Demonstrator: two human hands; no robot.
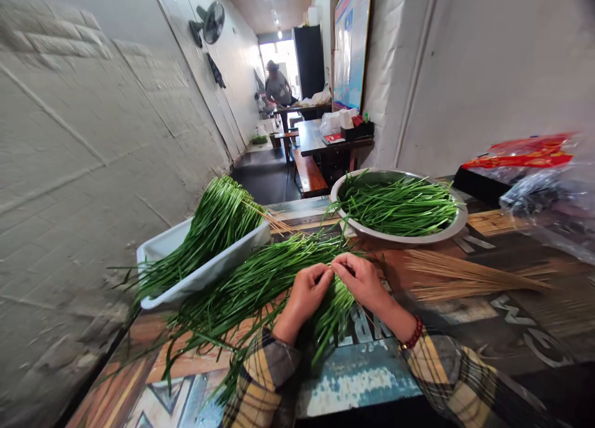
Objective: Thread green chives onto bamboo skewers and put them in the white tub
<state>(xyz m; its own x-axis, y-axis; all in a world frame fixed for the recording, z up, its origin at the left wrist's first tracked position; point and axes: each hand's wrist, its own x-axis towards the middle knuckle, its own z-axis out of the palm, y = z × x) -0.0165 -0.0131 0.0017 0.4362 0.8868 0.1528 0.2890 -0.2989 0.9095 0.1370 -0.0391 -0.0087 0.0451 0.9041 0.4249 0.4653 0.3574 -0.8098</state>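
Note:
My left hand (pixel 309 291) and my right hand (pixel 362 282) meet over the table, fingertips pinched together at the upper ends of a small bunch of garlic chives (pixel 337 310). The bunch hangs down between my wrists; what lies right inside the fingertips is mostly hidden. A thin stick shows below my right hand. Beside my left hand spreads a loose pile of garlic chives (pixel 251 279). Behind it, a white plastic tray (pixel 204 273) holds chives threaded side by side on wooden skewers (pixel 276 222). To the right of my right hand lie loose bamboo skewers (pixel 469 276).
A metal basin (pixel 400 234) of chives stands at the back of the patterned table (pixel 362 378). Plastic bags (pixel 553 192) and a dark box (pixel 478 183) sit at right. A wall borders the left. Beyond are a bench (pixel 309 175), another table (pixel 313 139) and a person (pixel 279 90).

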